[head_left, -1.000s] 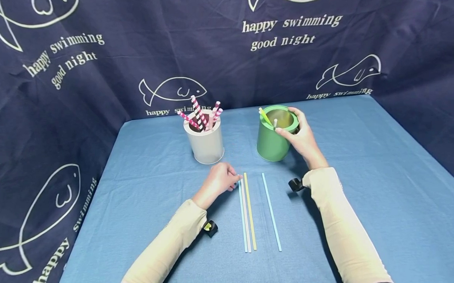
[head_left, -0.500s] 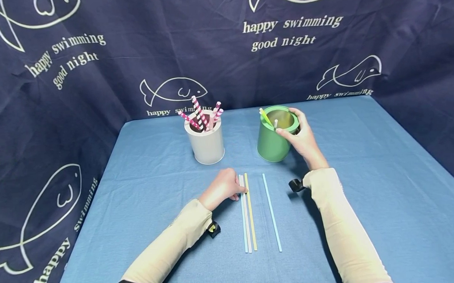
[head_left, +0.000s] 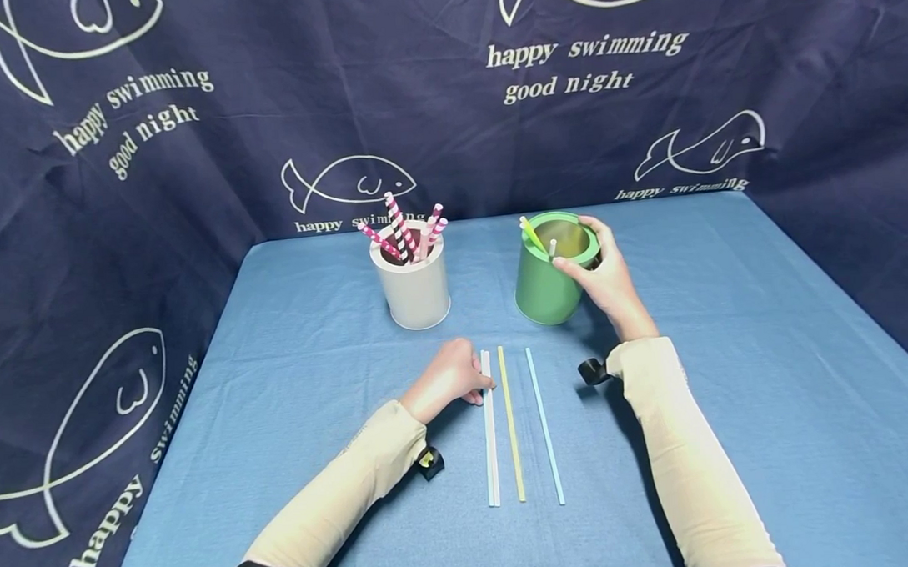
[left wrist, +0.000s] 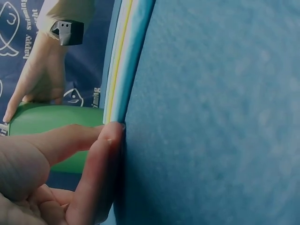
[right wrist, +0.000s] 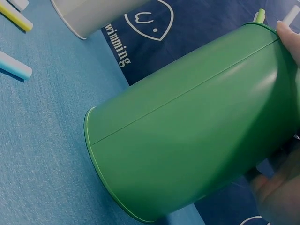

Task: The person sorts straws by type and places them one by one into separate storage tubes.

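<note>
In the head view, my left hand [head_left: 451, 374] is at a light blue straw [head_left: 489, 457] and a white straw [head_left: 494, 457] lying side by side. Its thumb and forefinger pinch around this pair near the upper part, hiding a short stretch of it. A yellow straw [head_left: 512, 427] lies just right of them, and another light blue straw [head_left: 546, 430] farther right. My right hand [head_left: 608, 278] grips the rim of an upright green can [head_left: 544, 289], thumb on the near side. Yellow-green straws [head_left: 532, 236] and a whitish straw [head_left: 553, 247] stick out of it.
Left of the green can stands a whitish can [head_left: 415, 295] holding several pink, white and black patterned straws [head_left: 401, 231]. A blue cloth [head_left: 742, 373] covers the table. Dark blue fabric [head_left: 448, 108] with fish drawings hangs behind and at the sides.
My left hand has moved down and slightly right along the straws. The yellow straw has shifted right, away from the blue and white pair. My right hand stays on the green can.
</note>
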Demonstrator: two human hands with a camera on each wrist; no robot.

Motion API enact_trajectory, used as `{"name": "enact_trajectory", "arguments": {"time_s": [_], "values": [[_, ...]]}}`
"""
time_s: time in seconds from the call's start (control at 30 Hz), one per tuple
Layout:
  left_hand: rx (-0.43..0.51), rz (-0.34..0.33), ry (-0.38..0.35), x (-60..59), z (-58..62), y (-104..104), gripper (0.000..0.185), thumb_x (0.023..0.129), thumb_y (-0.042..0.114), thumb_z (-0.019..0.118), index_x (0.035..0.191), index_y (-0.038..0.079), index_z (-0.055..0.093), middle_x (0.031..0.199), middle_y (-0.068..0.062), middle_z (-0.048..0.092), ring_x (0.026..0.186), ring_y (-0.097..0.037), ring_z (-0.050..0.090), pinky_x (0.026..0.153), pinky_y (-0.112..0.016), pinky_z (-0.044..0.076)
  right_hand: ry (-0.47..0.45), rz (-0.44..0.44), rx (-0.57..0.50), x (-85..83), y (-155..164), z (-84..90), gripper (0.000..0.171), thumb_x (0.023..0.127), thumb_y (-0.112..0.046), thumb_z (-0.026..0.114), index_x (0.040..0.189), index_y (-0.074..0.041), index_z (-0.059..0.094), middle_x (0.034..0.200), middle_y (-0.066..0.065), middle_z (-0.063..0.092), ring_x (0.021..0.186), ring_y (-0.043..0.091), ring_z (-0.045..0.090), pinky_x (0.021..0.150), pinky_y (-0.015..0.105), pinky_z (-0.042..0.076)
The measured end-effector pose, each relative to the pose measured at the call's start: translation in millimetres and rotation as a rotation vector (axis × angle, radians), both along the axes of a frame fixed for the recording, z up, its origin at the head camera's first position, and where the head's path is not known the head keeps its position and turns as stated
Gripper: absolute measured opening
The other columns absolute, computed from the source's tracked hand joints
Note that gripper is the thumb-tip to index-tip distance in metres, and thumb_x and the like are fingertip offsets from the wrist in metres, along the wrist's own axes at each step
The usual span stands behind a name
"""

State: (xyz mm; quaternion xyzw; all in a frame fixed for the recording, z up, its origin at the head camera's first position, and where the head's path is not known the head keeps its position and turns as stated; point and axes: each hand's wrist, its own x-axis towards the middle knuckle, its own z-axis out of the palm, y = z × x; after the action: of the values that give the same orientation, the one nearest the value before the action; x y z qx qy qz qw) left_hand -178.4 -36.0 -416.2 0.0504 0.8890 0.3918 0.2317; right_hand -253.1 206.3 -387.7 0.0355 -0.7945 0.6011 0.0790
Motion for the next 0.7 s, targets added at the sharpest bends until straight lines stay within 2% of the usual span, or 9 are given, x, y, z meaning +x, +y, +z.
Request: {"name": "enact_trajectory", "arguments": {"time_s": [0.27,0.47,0.53,0.7], "values": [[0.14,0.036,-0.07,-2.2,-5.8,-4,0.027,0.078,-0.002,0.074,0.061,0.004,0.054,0.049,-0.008,0.062,0.039,-0.008,0.058,0.049,-0.025,0.056,-0.001,0.0,-0.002,-0.3,0,-0.7,0.077,0.086,-0.021,0.07,0.151,-0.019,0.027,0.141,0.008,0.042,0.112,0.01,0.047,0.093,0.017,0.039],[0.241,0.067,-0.116,-2.8,-11.1,-9,0.018,0.081,-0.003,0.071,0.073,0.0,0.055,0.064,-0.018,0.068,0.042,-0.01,0.059,0.051,-0.026,0.057,-0.026,0.011,-0.024,6.9,-4,10.1,0.077,0.086,-0.018,0.07,0.15,-0.014,0.028,0.14,0.01,0.043,0.11,0.01,0.048,0.093,0.017,0.038],[0.27,0.08,-0.125,-2.9,-12.0,-12,0.018,0.082,-0.002,0.07,0.079,-0.001,0.053,0.065,-0.016,0.068,0.043,-0.01,0.06,0.051,-0.026,0.058,-0.031,0.012,-0.028,7.1,-4,11.1,0.077,0.086,-0.017,0.07,0.15,-0.013,0.028,0.139,0.01,0.043,0.11,0.011,0.048,0.093,0.017,0.038],[0.324,0.106,-0.127,-3.2,-10.6,-20,0.017,0.084,-0.003,0.068,0.088,-0.004,0.052,0.064,-0.007,0.061,0.046,-0.011,0.06,0.053,-0.027,0.058,-0.024,0.003,-0.025,-1.1,1,-1.0,0.077,0.086,-0.019,0.07,0.15,-0.016,0.028,0.139,0.008,0.043,0.11,0.009,0.047,0.093,0.017,0.038]]}}
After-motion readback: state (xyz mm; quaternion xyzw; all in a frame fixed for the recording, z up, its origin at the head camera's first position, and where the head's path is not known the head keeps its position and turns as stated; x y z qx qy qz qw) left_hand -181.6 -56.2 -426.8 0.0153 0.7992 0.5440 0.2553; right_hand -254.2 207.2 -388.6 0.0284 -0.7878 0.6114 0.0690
